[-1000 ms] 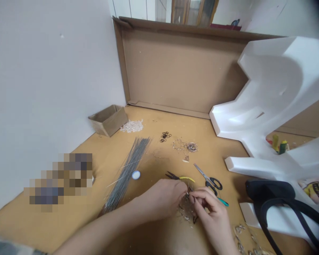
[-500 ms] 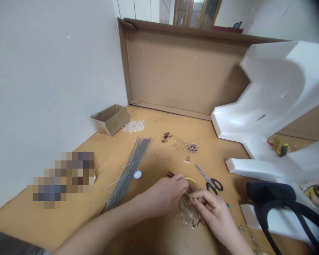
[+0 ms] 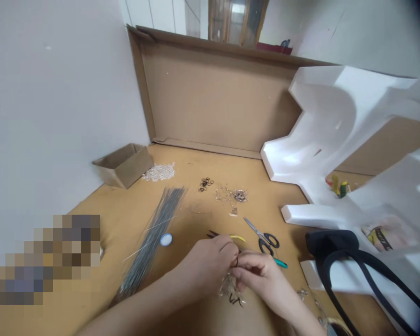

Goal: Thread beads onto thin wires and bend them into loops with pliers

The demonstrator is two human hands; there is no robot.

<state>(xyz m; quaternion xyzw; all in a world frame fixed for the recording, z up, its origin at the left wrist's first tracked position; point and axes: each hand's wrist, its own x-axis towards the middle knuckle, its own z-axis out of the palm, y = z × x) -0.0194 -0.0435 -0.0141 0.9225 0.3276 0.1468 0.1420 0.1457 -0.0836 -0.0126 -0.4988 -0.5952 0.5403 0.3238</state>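
Wire bundle (image 3: 151,242): dull metal. Tangled strand (image 3: 227,285): glinting, wiry. Scissors (image 3: 258,230): metal blades, plastic handles. Foam (image 3: 327,112): smooth, matt. Clear pieces (image 3: 160,172): glossy (glass or plastic, can't tell from here).

Wire tangle (image 3: 227,285) before pliers (image 3: 237,237), wires (image 3: 154,240) left, scissors (image 3: 263,235) right, rings (image 3: 205,184) behind

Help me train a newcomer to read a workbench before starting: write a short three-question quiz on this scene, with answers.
1. True or false: the black-handled metal scissors lie on the flat tan tabletop.
2. Which is nearer the long grey bundle of thin, straight rods: the person's left hand or right hand?
3. What shows just below the two hands in the picture?
A. the scissors
B. the grey bundle
C. a tangle of thin clear and dark pieces

Key: 1. True. 2. Left hand. 3. C.
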